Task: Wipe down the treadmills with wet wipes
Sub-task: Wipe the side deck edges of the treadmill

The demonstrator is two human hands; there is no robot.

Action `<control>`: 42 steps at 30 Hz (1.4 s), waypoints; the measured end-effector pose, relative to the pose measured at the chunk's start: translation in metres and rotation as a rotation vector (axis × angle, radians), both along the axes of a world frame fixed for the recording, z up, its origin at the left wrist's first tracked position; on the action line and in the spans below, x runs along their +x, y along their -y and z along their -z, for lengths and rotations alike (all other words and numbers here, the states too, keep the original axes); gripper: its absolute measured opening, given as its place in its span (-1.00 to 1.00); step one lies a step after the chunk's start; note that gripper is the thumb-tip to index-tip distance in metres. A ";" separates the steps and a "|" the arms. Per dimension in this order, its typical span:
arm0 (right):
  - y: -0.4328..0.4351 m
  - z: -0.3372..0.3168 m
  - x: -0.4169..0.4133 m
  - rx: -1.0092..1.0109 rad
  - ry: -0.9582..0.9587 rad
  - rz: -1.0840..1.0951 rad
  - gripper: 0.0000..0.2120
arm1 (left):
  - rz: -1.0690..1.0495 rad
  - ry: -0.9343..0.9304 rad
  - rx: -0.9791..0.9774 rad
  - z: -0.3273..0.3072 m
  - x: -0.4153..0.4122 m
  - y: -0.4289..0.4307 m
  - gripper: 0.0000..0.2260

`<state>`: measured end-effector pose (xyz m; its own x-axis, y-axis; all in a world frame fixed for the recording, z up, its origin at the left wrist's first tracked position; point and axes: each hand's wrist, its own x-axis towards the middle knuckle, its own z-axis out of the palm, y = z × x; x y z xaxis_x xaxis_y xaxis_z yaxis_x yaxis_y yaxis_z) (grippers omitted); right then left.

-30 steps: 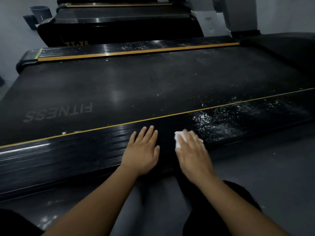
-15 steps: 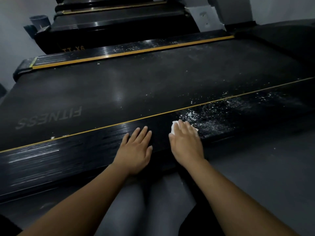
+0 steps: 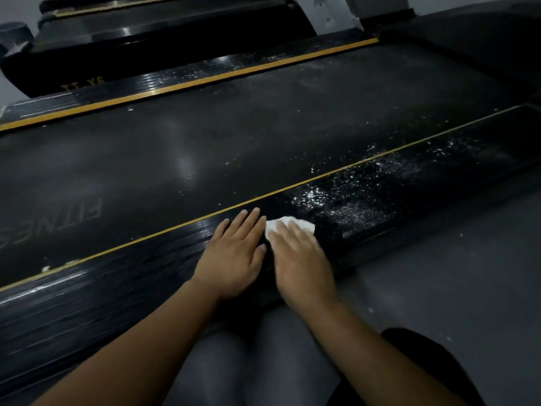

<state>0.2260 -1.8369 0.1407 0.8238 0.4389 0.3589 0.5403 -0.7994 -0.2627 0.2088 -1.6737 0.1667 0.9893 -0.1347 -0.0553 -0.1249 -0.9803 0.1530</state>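
1. Far left on the treadmill (image 3: pixel 263 127): the near side rail (image 3: pixel 102 288) shines black and glossy here. Only a few pale flecks sit by the yellow stripe (image 3: pixel 117 249), so this stretch looks done.
2. The left hand (image 3: pixel 234 256) lies flat on the rail, fingers straight and together, holding nothing. It seems to be bracing the person.
3. Just beside it is the wet wipe (image 3: pixel 289 224), a crumpled white wad lying on the rail and touching the left hand's fingertips. The right hand (image 3: pixel 301 259) is on top of it, fingers stretched out and pressing down rather than curled round. Only the wipe's far edge shows past the fingertips. The hand is blurred, so finer detail of the fingers cannot be made out.
4. Right of the wipe is the dirty part. A thick scatter of white specks (image 3: pixel 336 200) starts almost at the wipe's edge and runs on along the rail to the right.
5. Verdict: roughly the left half of this rail appears clean and the right half is yet to be wiped. The far side rail (image 3: pixel 234 65) also shows specks, and the second treadmill (image 3: pixel 146 30) behind waits too, so plenty is left.
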 end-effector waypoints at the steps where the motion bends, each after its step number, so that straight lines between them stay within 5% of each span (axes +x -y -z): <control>1: 0.007 0.002 -0.005 -0.022 -0.005 -0.022 -0.59 | 0.003 0.015 -0.008 0.002 0.001 0.000 -0.31; 8: 0.029 -0.007 0.032 -0.047 -0.094 0.253 -0.44 | 0.002 0.022 -0.021 0.004 0.002 0.002 -0.34; 13: 0.043 0.001 -0.007 -0.067 -0.056 -0.002 -0.48 | -0.011 0.018 -0.025 0.003 0.010 0.004 -0.30; 18: 0.033 -0.009 0.037 -0.032 -0.093 0.278 -0.43 | -0.015 0.016 0.001 0.003 0.013 0.007 -0.29; 23: 0.026 -0.007 0.002 -0.101 -0.095 -0.023 -0.46 | 0.005 0.005 0.004 0.001 0.014 0.005 -0.27; 29: 0.020 -0.013 0.041 -0.051 -0.138 0.200 -0.40 | 0.037 0.041 -0.045 -0.001 0.016 -0.001 -0.29; 34: 0.022 -0.014 0.017 -0.104 -0.110 -0.073 -0.48 | -0.016 0.022 -0.059 0.000 0.015 0.000 -0.26; 39: 0.029 -0.019 0.067 -0.111 -0.218 0.208 -0.28 | -0.061 -0.011 0.011 -0.001 0.019 0.002 -0.22; 42: 0.007 -0.021 0.046 -0.090 -0.229 0.128 -0.28 | -0.029 -0.022 0.025 0.000 0.022 -0.002 -0.21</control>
<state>0.2718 -1.8435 0.1614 0.9297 0.3479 0.1208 0.3683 -0.8829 -0.2912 0.2310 -1.6712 0.1667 0.9913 -0.1045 -0.0800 -0.0935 -0.9870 0.1306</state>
